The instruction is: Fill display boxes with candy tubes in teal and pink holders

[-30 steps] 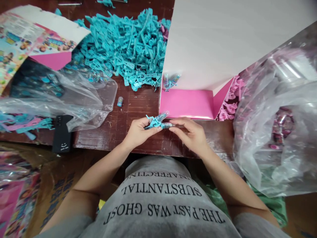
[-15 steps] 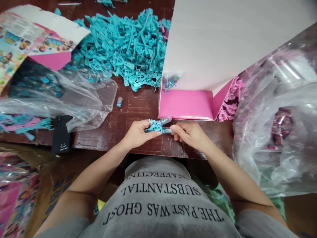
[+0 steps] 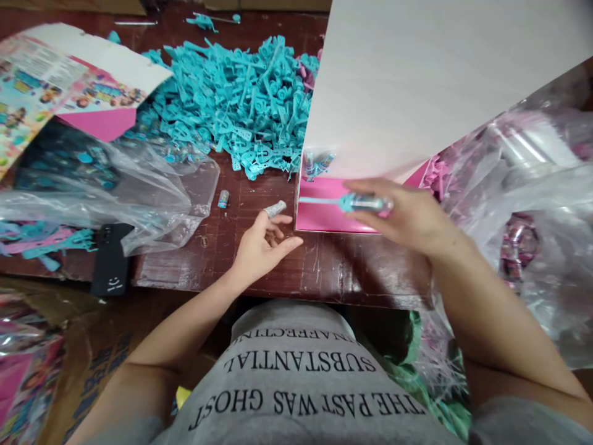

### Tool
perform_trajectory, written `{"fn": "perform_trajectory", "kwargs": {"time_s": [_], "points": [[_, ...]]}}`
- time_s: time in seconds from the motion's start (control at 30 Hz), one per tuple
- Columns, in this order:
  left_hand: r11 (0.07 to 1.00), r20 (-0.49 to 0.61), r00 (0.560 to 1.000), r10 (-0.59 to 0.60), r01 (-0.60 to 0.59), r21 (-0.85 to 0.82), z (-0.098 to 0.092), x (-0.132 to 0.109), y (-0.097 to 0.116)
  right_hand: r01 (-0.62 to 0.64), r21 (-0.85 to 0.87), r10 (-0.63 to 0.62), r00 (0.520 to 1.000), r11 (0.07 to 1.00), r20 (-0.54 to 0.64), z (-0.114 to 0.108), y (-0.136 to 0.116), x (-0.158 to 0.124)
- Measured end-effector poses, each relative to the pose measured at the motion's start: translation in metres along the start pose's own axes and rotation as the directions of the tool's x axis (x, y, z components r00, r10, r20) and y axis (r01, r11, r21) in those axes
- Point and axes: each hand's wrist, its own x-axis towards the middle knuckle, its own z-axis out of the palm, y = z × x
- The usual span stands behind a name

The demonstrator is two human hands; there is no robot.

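Observation:
My right hand (image 3: 403,213), somewhat blurred, grips a blue plastic toy with clear filled tubes (image 3: 365,203). It holds the toy over the pink inside of an open cardboard box (image 3: 319,219), the toy's thin blue stem pointing left. Another blue toy with two tubes (image 3: 317,164) rests in the box's back left corner. To the left of the box, my left hand (image 3: 259,250) is empty, its thumb and fingers apart. A whitish wrap (image 3: 275,209) covers one of its fingertips. A small clear tube with a blue end (image 3: 223,199) stands alone on the brown table (image 3: 250,198).
Blue plastic pieces (image 3: 231,93) form a big heap at the back. The box's white raised panel (image 3: 393,80) fills the back right. Clear plastic bags (image 3: 162,191) lie at both sides. A black phone (image 3: 111,259) overhangs the front edge. Pink pieces (image 3: 435,176) lie right of the box.
The blue toy has left my left hand and moved right and up over the box in my right hand. My left hand has opened and stayed near its place.

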Motion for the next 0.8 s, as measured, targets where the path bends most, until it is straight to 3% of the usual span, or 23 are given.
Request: {"fn": "perform_trajectory", "kwargs": {"time_s": [0.03,0.1,0.17,0.2,0.3,0.4,0.5,0.63,0.8], "points": [[0.968,-0.036,0.989,0.143,-0.132,0.215,0.005,0.000,-0.002,-0.070,-0.065,0.069,0.997,0.995,-0.026,-0.003,0.007,0.007],[0.778,0.117,0.918,0.378,-0.384,0.498,0.019,0.004,-0.006,-0.107,-0.180,0.111,0.994,0.978,0.013,-0.004,0.020,0.025],[0.603,0.312,0.833,0.456,-0.547,0.580,0.037,0.012,-0.010,-0.083,-0.253,0.113,0.988,0.964,0.106,0.001,0.032,0.044],[0.554,0.359,0.816,0.452,-0.573,0.604,0.044,0.016,-0.013,-0.079,-0.269,0.120,0.983,0.960,0.141,0.003,0.036,0.052],[0.502,0.384,0.827,0.411,-0.557,0.662,0.059,0.027,-0.020,-0.097,-0.232,0.144,0.970,0.968,0.194,0.009,0.040,0.067],[0.487,0.382,0.830,0.406,-0.550,0.678,0.061,0.030,-0.025,-0.084,-0.203,0.120,0.977,0.976,0.175,0.012,0.034,0.072],[0.449,0.358,0.814,0.459,-0.559,0.696,0.061,0.028,-0.027,-0.016,-0.310,0.068,0.985,0.950,0.157,0.013,0.029,0.073],[0.397,0.303,0.776,0.552,-0.565,0.724,0.063,0.026,-0.026,0.053,-0.398,0.044,0.973,0.916,0.229,0.012,0.031,0.071],[0.406,0.286,0.788,0.545,-0.548,0.731,0.065,0.026,-0.027,-0.020,-0.332,0.071,0.988,0.943,0.140,0.017,0.033,0.069]]}}
